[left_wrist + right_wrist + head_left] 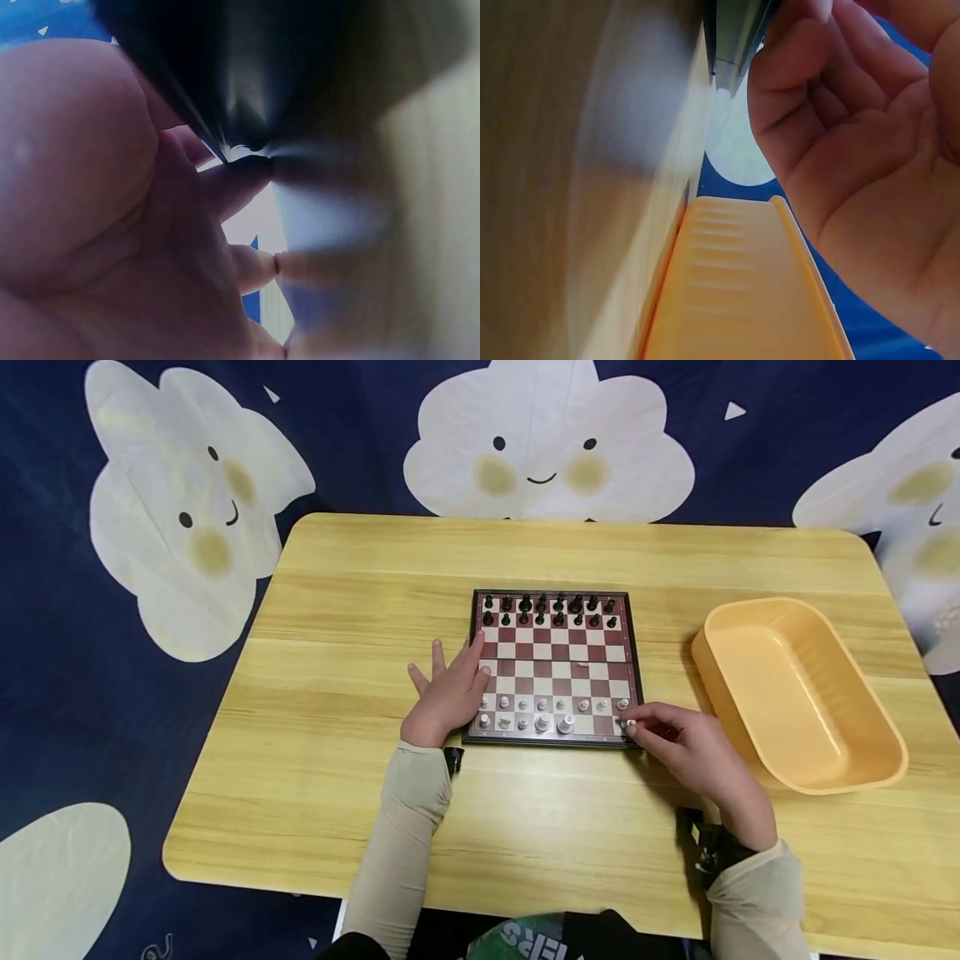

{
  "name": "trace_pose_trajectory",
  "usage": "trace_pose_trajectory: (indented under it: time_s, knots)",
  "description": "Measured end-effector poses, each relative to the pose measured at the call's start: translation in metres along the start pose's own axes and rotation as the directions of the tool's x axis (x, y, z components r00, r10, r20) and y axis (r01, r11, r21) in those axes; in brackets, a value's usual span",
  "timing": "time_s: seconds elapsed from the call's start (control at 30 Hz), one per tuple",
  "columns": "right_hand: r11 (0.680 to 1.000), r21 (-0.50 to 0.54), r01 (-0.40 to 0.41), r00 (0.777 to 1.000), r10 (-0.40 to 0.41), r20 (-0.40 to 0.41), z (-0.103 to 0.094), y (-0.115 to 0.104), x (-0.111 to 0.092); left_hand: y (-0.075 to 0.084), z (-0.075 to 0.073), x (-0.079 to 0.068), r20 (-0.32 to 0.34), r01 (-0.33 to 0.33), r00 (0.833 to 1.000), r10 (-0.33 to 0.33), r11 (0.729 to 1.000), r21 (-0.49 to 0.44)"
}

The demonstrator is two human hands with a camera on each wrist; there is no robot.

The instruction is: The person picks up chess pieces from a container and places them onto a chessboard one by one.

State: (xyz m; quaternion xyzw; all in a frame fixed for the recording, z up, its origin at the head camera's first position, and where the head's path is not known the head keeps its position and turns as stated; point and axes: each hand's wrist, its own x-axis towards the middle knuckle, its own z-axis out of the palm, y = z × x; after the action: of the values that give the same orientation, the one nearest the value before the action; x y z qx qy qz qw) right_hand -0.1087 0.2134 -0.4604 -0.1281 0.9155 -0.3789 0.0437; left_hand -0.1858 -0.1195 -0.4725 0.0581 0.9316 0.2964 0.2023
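A red-and-white chessboard [552, 652] with a black border lies on the table. Black chess pieces [541, 603] fill its two far rows, and white pawns [542, 703] line a near row. Behind these pawns stand several larger white pieces [566, 724] on the left part of the nearest row. My right hand [686, 747] pinches a small white chess piece [630, 724] at the near right corner, thumb and fingers bent in the right wrist view. My left hand [447, 695] rests at the board's left edge with spread fingers; in the left wrist view the dark board side [195, 105] rises beside it.
An orange-yellow plastic tub [802, 710] stands right of the board, close to my right forearm; its ribbed side [735, 285] shows in the right wrist view. The light wooden table [322, 693] has rounded corners. Behind it hangs a dark blue cloth [360, 435] with smiling clouds.
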Motion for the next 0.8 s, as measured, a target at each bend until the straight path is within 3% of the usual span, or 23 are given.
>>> trace_pose_trajectory:
  time_s: [0.17, 0.57, 0.7, 0.8]
  knots:
    - [1.0, 0.015, -0.007, 0.999, 0.007, 0.038, -0.002, 0.0, 0.0, 0.001, 0.001, 0.001, -0.004, -0.003, 1.0, 0.003, 1.0, 0.0]
    - [1.0, -0.008, 0.004, 0.999, -0.004, 0.044, -0.011, -0.003, -0.008, 0.003, 0.003, 0.004, -0.001, -0.004, 1.0, 0.004, 1.0, -0.002]
    - [1.0, -0.026, 0.004, 0.999, -0.003, 0.053, -0.035, -0.015, -0.022, 0.005, 0.004, 0.005, 0.004, -0.01, 1.0, 0.01, 1.0, -0.008]
    - [0.995, -0.091, 0.031, 0.999, -0.028, 0.029, -0.07, -0.022, -0.035, 0.006, 0.004, 0.006, 0.003, -0.016, 1.0, 0.016, 1.0, -0.008]
